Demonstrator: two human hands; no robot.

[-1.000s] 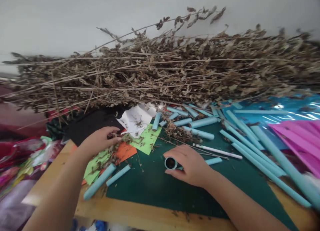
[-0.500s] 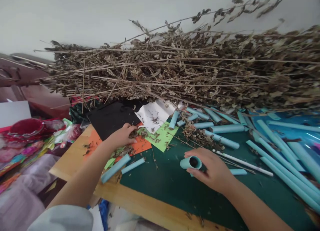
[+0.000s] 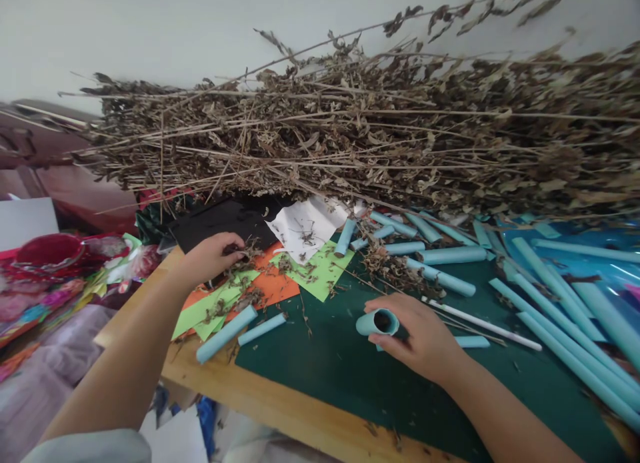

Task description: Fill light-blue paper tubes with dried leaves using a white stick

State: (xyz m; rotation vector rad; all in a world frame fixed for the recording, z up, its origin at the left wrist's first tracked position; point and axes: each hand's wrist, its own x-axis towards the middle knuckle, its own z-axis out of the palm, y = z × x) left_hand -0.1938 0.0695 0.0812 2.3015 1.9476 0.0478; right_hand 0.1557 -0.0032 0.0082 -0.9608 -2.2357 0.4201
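Note:
My right hand (image 3: pixel 417 336) is wrapped round a short, wide light-blue paper tube (image 3: pixel 369 323). The tube's open end faces up toward me, and dark bits show inside. Over the coloured paper at the left, my left hand (image 3: pixel 213 257) has its fingers curled round dried leaves (image 3: pixel 245 253); part of the clump is hidden by the fingers. Below that hand lie green paper (image 3: pixel 193 311) and orange paper (image 3: pixel 280 284) strewn with leaf crumbs. Two thin blue paper tubes (image 3: pixel 227 333) rest just in front of them.
A large heap of dried stalks (image 3: pixel 350 129) spans the back. Many blue paper rolls (image 3: pixel 555 343) lie at the right on a green mat (image 3: pixel 340 376). Crumpled white paper (image 3: pixel 305 226), a black sheet (image 3: pixel 215 223) and a white stick (image 3: pixel 485 324) lie among them. A red basket (image 3: pixel 47 253) stands left.
My left hand has moved left and slightly up from the orange paper, uncovering green paper and leaf crumbs. My right hand keeps its hold on the tube.

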